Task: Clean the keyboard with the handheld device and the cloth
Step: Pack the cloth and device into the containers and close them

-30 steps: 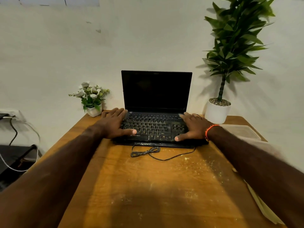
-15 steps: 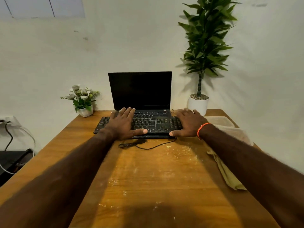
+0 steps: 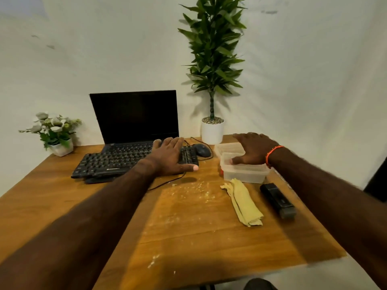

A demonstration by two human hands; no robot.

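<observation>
A black keyboard lies on the wooden table, overlapping the base of an open black laptop. My left hand rests flat on the keyboard's right end, fingers straight. My right hand hovers with spread fingers over a clear plastic box, the thumb touching its rim. A folded yellow cloth lies in front of the box. To its right sits a black handheld device. White crumbs are scattered on the table near the cloth.
A dark mouse with its cable lies right of the keyboard. A tall potted plant stands at the back, a small flower pot at the back left. The table's right edge runs close to the handheld device.
The view has swung right, showing the box, cloth and device. My right hand left the keyboard and moved right over the plastic box. My left hand slid to the keyboard's right end.
</observation>
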